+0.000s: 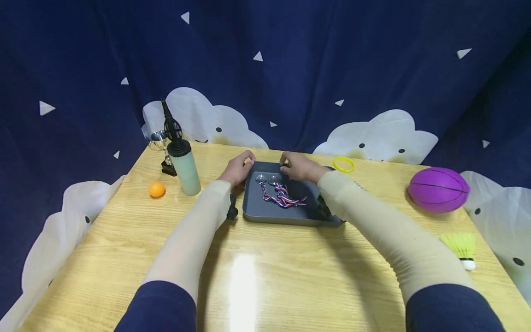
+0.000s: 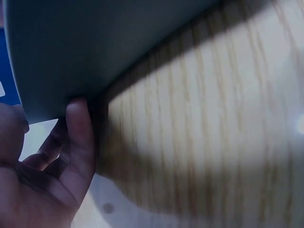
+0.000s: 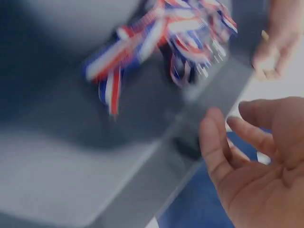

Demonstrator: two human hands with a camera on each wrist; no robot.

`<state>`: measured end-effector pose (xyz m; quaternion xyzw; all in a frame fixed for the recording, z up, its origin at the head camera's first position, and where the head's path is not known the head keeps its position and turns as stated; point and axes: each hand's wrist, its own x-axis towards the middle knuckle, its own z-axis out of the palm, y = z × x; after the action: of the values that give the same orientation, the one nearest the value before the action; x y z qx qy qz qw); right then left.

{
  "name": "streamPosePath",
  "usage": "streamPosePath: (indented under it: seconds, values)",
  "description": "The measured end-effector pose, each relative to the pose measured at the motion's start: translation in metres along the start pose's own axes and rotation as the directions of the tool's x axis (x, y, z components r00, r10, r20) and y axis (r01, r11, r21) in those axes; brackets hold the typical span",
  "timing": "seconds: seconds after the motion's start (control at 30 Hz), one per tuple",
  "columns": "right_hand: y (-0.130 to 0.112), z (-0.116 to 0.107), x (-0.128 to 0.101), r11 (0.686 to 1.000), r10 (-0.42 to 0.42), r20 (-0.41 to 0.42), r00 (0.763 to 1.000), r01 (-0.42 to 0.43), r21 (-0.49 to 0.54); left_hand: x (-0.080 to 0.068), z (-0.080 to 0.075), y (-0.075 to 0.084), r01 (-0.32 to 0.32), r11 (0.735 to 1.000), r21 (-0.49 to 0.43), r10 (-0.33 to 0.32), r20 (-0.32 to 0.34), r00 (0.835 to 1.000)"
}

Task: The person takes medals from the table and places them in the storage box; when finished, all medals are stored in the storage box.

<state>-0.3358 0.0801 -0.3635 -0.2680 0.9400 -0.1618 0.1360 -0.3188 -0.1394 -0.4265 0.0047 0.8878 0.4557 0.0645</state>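
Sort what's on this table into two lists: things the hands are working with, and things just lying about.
In hand:
- grey tray, left hand at its far left corner, right hand at its far edge
- medals with striped ribbons, lying in the tray

Lying about:
- orange ball
- pump bottle
- small trophy
- yellow ring
- purple ball
- shuttlecock

— We see the tray (image 1: 269, 212) mid-table (image 1: 290, 276) with the medals (image 1: 267, 179) and their ribbons (image 1: 284, 197) lying in it; what's to its left?

— We find the pump bottle (image 1: 184, 170), the small ball (image 1: 156, 189) left of that, and the trophy (image 1: 159, 138) behind. Right of the tray lie the wristband (image 1: 344, 164), the football (image 1: 438, 189) and, nearer us, the shuttlecock (image 1: 461, 249).
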Motion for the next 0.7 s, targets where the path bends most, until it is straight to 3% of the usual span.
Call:
streamPosePath:
  seconds: [0.13,0.27,0.33,0.4,0.53,0.7]
  values:
    - [0.023,-0.029,-0.026,0.996,-0.005,0.024,1.000,0.003,0.088,0.000,-0.004,0.004,-0.036,0.997,0.071,0.038,-0.026,0.999]
    - [0.058,-0.050,-0.063,0.991,-0.035,0.045,0.998,0.029,0.129,-0.001,-0.008,0.005,-0.038,0.996,0.084,0.041,-0.025,0.999]
    - [0.079,-0.055,-0.084,0.988,-0.012,0.058,0.998,0.003,0.157,-0.002,-0.010,0.004,-0.045,0.994,0.096,0.048,-0.022,0.999]
    - [0.101,-0.058,-0.106,0.985,0.032,0.055,0.998,-0.041,0.169,-0.002,-0.011,0.004,-0.050,0.993,0.106,0.052,-0.014,0.999]
    - [0.143,-0.054,-0.147,0.992,0.099,0.013,0.995,-0.099,0.072,0.001,-0.009,0.003,-0.064,0.992,0.110,0.066,-0.014,0.998]
    - [0.177,-0.036,-0.183,0.986,0.166,0.046,0.985,-0.166,-0.008,0.002,-0.001,0.003,-0.066,0.992,0.108,0.068,-0.015,0.998]
